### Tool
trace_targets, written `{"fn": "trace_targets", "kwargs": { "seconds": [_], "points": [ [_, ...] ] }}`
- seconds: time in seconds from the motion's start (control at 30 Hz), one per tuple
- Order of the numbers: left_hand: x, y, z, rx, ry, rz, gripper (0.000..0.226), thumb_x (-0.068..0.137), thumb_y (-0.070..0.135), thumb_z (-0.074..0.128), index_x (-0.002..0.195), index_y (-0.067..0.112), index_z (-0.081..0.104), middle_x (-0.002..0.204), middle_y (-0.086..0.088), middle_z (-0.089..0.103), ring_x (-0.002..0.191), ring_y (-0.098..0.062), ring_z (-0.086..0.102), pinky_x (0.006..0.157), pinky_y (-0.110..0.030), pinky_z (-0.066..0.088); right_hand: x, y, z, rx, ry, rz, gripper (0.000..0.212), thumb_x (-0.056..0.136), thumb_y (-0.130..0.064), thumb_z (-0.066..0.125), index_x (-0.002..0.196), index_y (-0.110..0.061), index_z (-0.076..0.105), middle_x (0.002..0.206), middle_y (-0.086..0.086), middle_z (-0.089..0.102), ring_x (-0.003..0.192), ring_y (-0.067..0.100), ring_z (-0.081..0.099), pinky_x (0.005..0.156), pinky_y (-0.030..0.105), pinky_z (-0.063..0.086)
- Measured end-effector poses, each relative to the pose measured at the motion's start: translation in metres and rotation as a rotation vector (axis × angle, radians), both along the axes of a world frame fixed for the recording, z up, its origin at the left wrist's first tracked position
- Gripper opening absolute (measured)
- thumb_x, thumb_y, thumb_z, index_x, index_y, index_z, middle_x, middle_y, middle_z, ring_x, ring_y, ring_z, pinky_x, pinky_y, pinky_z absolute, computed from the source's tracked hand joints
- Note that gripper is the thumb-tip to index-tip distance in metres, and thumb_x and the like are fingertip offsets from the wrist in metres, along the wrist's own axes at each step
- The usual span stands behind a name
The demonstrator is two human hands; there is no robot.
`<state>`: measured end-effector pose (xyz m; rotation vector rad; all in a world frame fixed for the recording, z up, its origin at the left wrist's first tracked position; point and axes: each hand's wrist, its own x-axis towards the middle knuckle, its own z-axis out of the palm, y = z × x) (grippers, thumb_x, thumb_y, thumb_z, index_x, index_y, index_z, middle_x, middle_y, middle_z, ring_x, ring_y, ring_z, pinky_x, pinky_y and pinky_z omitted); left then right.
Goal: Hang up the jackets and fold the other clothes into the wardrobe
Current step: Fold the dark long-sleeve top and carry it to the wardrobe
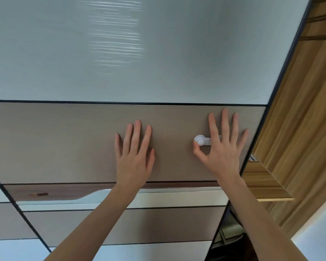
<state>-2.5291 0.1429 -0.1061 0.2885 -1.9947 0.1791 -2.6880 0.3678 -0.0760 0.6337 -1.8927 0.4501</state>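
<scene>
Pressing flat on the wardrobe's sliding door (73, 142): left hand (135, 157) splayed on the brown band, holding nothing. Right hand (222, 147) nearer the door's right edge, fingers spread straight over a white stick-on handle (200, 141), thumb tip touching its knob. Handle's arm runs left-right. Opening lies right; some fabric shows low in the gap, unclear. No jackets in view.

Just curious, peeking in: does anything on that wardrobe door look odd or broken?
Nothing looks damaged. Both hands lie flat on the brown door panel, the right hand over a small white handle, the left hand beside it.
</scene>
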Motion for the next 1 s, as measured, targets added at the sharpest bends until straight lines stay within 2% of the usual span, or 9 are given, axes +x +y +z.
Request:
{"fn": "trace_targets", "kwargs": {
  "seconds": [0.17,0.37,0.53,0.63,0.8,1.0],
  "points": [
    [-0.026,0.03,-0.002,-0.021,-0.021,-0.032,0.065,0.106,0.033,0.046,0.166,0.021,0.024,0.174,-0.008,0.013,0.161,-0.029,0.014,0.125,-0.063,0.016,-0.02,0.043,0.0,0.036,-0.016,-0.008,0.082,0.096,-0.063,0.052,0.165,-0.027,0.025,0.174,0.008,0.014,0.16,0.037,0.011,0.119,0.07,0.021],
    [-0.05,0.065,0.0,-0.041,-0.042,-0.082,0.066,0.106,0.032,0.047,0.166,0.022,0.022,0.175,-0.007,0.012,0.161,-0.027,0.013,0.127,-0.062,0.012,-0.014,0.06,0.011,0.018,0.045,0.037,0.077,0.097,-0.062,0.057,0.161,-0.023,0.039,0.171,0.019,0.02,0.159,0.037,0.02,0.121,0.066,0.023],
    [-0.055,0.085,0.007,-0.067,-0.065,-0.161,0.066,0.107,0.034,0.048,0.166,0.019,0.021,0.175,-0.006,0.012,0.161,-0.026,0.014,0.128,-0.057,0.015,0.002,0.022,0.016,0.064,0.084,0.159,0.073,0.101,-0.06,0.054,0.163,-0.028,0.033,0.174,0.011,0.016,0.16,0.035,0.016,0.122,0.066,0.019],
    [-0.052,0.084,0.006,-0.052,-0.057,-0.171,0.066,0.107,0.035,0.049,0.166,0.019,0.024,0.174,-0.007,0.014,0.16,-0.028,0.015,0.127,-0.058,0.018,-0.003,0.013,0.01,0.052,0.018,0.119,0.074,0.101,-0.065,0.049,0.164,-0.031,0.028,0.174,0.008,0.015,0.161,0.034,0.012,0.121,0.07,0.016],
    [-0.052,0.071,0.001,-0.016,-0.009,-0.08,0.067,0.105,0.034,0.053,0.165,0.02,0.027,0.173,-0.014,0.013,0.16,-0.033,0.014,0.127,-0.059,0.018,-0.032,0.031,-0.001,0.042,0.036,0.061,0.079,0.1,-0.067,0.05,0.165,-0.033,0.023,0.174,0.006,0.015,0.161,0.033,0.011,0.12,0.072,0.015],
    [-0.078,0.095,-0.005,-0.034,0.016,-0.079,0.068,0.104,0.035,0.052,0.165,0.021,0.026,0.173,-0.016,0.011,0.16,-0.035,0.013,0.128,-0.058,0.014,-0.056,0.06,-0.005,0.029,0.059,0.053,0.08,0.099,-0.068,0.051,0.165,-0.033,0.022,0.174,0.006,0.014,0.161,0.034,0.011,0.121,0.072,0.015]
  ]
}}
